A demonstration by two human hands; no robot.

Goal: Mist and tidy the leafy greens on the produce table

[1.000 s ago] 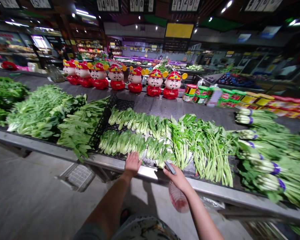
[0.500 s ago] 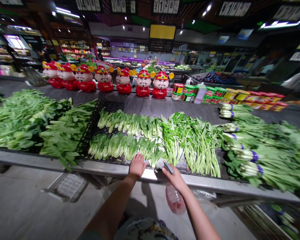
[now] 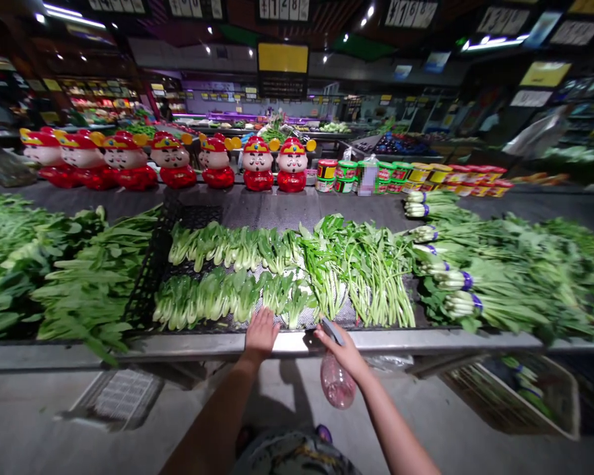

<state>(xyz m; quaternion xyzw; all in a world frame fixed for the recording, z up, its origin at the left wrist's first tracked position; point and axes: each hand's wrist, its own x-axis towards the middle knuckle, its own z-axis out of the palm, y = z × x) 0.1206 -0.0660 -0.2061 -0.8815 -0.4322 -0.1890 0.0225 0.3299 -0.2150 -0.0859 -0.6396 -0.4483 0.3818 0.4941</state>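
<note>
My right hand (image 3: 340, 349) is wrapped round the neck of a spray bottle (image 3: 337, 382), which has a grey head and a clear, pinkish body hanging below the hand. My left hand (image 3: 262, 335) lies palm down with its fingers stretched out at the shelf's front edge, by the front row of bok choy (image 3: 202, 300). Whether its fingertips touch the leaves I cannot tell. A second row of bok choy (image 3: 232, 245) lies behind. To the right spread long-stemmed leafy greens (image 3: 376, 274), just beyond the bottle's head.
A metal rail (image 3: 188, 345) runs along the shelf front. Taped green bundles (image 3: 460, 280) lie right, loose greens (image 3: 89, 277) left. Red-hatted figurines (image 3: 258, 165) and stacked tubs (image 3: 346, 175) line the back. Crates (image 3: 116, 396) stand on the floor.
The view has turned right, so the shelf and its goods sit further left. Both hands keep nearly the same place at the shelf edge, and the spray bottle stays in my right hand.
</note>
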